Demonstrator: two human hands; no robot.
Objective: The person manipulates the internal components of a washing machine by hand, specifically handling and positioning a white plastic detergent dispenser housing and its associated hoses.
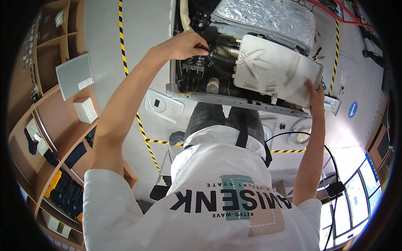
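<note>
An opened washing machine lies before me, with a white plastic detergent-drawer housing (267,66) set across its frame. My right hand (316,95) grips the housing's right end, thumb on the upper face and fingers around the edge. At the housing's left side, a black rubber hose (224,58) with a wire clamp (212,54) runs toward my left hand (190,47). The left fingers pinch a dark part by that hose's end; they partly hide it. Just below this hand sits a water inlet valve (197,67) with wires. A second, ribbed hose (224,42) joins the housing higher up.
Silver foil insulation (267,15) covers the part beyond the housing. The metal front rail (232,102) crosses close to my legs. Pliers (317,55), a white panel (165,105) and a round door (300,133) lie on the floor. Wooden shelves (56,103) stand left.
</note>
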